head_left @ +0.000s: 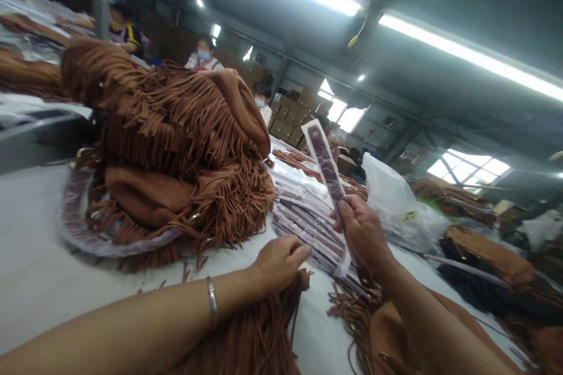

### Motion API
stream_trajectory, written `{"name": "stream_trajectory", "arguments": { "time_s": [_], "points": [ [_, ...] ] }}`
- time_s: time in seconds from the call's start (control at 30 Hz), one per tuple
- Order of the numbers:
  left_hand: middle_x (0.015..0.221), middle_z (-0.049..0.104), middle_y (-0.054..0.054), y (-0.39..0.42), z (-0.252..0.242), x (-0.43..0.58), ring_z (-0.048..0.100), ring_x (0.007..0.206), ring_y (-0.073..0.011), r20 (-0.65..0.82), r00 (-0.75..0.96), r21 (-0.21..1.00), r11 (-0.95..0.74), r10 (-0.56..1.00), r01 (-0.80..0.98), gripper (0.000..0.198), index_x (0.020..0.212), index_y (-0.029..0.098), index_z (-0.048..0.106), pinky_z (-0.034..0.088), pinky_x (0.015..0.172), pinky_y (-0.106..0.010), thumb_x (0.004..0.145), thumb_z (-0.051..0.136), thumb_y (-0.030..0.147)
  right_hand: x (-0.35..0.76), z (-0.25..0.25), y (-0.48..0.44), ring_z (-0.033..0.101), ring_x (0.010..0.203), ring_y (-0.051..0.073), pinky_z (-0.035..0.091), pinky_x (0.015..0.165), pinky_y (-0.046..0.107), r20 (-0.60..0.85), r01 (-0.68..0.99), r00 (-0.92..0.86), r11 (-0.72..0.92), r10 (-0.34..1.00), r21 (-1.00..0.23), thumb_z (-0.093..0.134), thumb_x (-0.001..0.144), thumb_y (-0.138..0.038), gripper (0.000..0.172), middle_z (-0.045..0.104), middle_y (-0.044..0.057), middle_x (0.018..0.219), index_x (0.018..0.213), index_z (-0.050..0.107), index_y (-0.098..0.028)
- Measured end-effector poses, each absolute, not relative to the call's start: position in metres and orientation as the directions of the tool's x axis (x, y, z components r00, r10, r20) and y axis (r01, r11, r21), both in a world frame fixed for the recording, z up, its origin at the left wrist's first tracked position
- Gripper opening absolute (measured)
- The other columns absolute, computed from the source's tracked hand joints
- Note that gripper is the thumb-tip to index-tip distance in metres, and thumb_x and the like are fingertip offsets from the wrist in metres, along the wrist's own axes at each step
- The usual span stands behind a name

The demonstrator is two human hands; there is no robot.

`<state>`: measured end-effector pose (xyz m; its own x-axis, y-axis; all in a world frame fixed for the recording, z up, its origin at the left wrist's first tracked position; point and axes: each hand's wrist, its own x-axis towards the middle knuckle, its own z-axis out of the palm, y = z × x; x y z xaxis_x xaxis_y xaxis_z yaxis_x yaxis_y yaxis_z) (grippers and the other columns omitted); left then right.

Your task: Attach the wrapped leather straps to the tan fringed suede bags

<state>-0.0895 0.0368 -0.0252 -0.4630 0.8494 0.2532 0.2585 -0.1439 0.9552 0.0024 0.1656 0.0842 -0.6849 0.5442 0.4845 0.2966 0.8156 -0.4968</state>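
Note:
My right hand (361, 228) holds up a long brown strap sealed in a clear plastic sleeve (326, 165), which stands almost upright above the table. My left hand (281, 261), with a metal bangle on the wrist, reaches with loosely curled fingers toward a stack of similar wrapped straps (303, 217) lying on the white table (39, 269); it rests just at the stack's near edge. Brown fringed suede bags lie under my forearms (255, 334).
A tall heap of brown fringed bags (176, 146) sits at the left, one strap in plastic curling beneath it. Clear plastic bags (396, 199) and more brown and black bags (484, 258) lie at the right. Other people work far behind, near stacked cartons (294, 117).

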Motion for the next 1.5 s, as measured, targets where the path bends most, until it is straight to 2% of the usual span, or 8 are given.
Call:
{"name": "stream_trajectory", "arguments": {
  "time_s": [0.13,0.33,0.47,0.57,0.73,0.93,1.33,1.5],
  "points": [
    [0.095,0.06,-0.006,0.028,0.007,-0.098,0.055,0.057,-0.008,0.246,-0.456,0.962,-0.272,0.855,0.008,0.038,0.099,0.015,0.051,0.042,0.05,-0.021,0.087,0.039,0.048,0.061,0.076,0.134,0.055,0.044,0.012,0.043,0.044,0.023,0.439,0.318,-0.74,0.84,0.51,-0.44,0.04,0.092,-0.039,0.027,0.063,0.001,0.064,0.081,0.054,-0.019],
    [0.077,0.059,-0.005,0.001,0.039,-0.079,0.058,0.057,-0.0114,0.167,-0.304,0.726,-0.326,0.938,-0.605,0.04,0.08,0.013,0.054,0.043,0.046,-0.02,0.08,0.058,0.053,0.142,0.046,0.084,0.061,0.056,0.017,0.043,0.054,0.028,0.561,0.3,-0.827,0.854,0.012,0.424,0.037,0.092,-0.013,0.025,0.069,0.009,0.074,0.105,0.058,-0.01],
    [0.061,0.059,-0.004,-0.005,0.056,-0.048,0.057,0.053,-0.0144,-0.047,-0.317,0.593,-0.228,0.947,-0.772,0.017,0.07,0.013,0.052,0.048,0.051,-0.027,0.084,0.051,0.022,0.162,0.038,0.04,0.059,0.053,0.02,0.04,0.056,0.032,0.529,0.315,-0.846,0.73,-0.075,0.606,0.035,0.088,-0.004,0.03,0.065,0.008,0.065,0.108,0.058,-0.004],
    [0.048,0.046,0.003,-0.012,0.074,-0.028,0.045,0.041,-0.009,-0.006,-0.351,0.511,-0.299,0.936,-0.806,0.021,0.06,0.016,0.042,0.044,0.047,-0.024,0.081,0.043,0.015,0.166,0.038,0.012,0.06,0.053,0.019,0.04,0.054,0.029,0.579,0.378,-0.806,0.858,0.121,0.347,0.039,0.088,-0.01,0.027,0.066,0.007,0.068,0.107,0.058,-0.008],
    [0.04,0.027,0.007,-0.033,0.098,0.004,0.024,0.033,-0.0054,0.1,-0.314,0.461,-0.324,0.944,-0.826,0.033,0.053,0.019,0.028,0.023,0.037,-0.019,0.079,0.049,0.019,0.183,0.032,-0.01,0.057,0.054,0.016,0.038,0.049,0.024,0.173,0.452,-0.827,0.816,0.534,-0.36,0.043,0.088,-0.039,0.027,0.062,0.002,0.062,0.071,0.052,-0.02],
    [0.038,0.029,0.006,-0.049,0.093,0.056,0.027,0.034,-0.0077,0.161,-0.208,0.509,-0.262,0.965,-0.82,0.036,0.052,0.019,0.03,0.029,0.039,-0.022,0.082,0.047,0.029,0.208,0.024,-0.024,0.061,0.063,0.024,0.038,0.057,0.031,0.282,0.598,-0.681,0.736,0.675,-0.318,0.033,0.088,-0.04,0.031,0.065,0.007,0.066,0.079,0.054,-0.02],
    [0.06,0.058,-0.004,-0.06,0.047,0.105,0.055,0.06,-0.0127,0.185,-0.036,0.67,-0.153,0.982,-0.726,0.028,0.067,0.013,0.051,0.044,0.065,-0.026,0.074,0.065,0.037,0.264,0.09,-0.016,0.065,0.086,0.026,0.047,0.076,0.034,0.033,0.58,-0.725,0.636,0.688,-0.509,0.06,0.076,-0.047,0.041,0.071,0.007,0.094,0.104,0.065,-0.018],
    [0.082,0.062,-0.006,-0.052,0.033,0.116,0.059,0.072,-0.0136,0.075,-0.047,0.717,-0.086,0.996,-0.692,0.025,0.091,0.009,0.059,0.05,0.069,-0.029,0.087,0.056,0.033,0.22,0.106,0.003,0.056,0.107,0.026,0.044,0.086,0.035,0.315,0.397,-0.622,0.635,0.717,-0.663,0.047,0.086,-0.05,0.049,0.062,0.012,0.119,0.122,0.055,-0.017]
  ]
}}
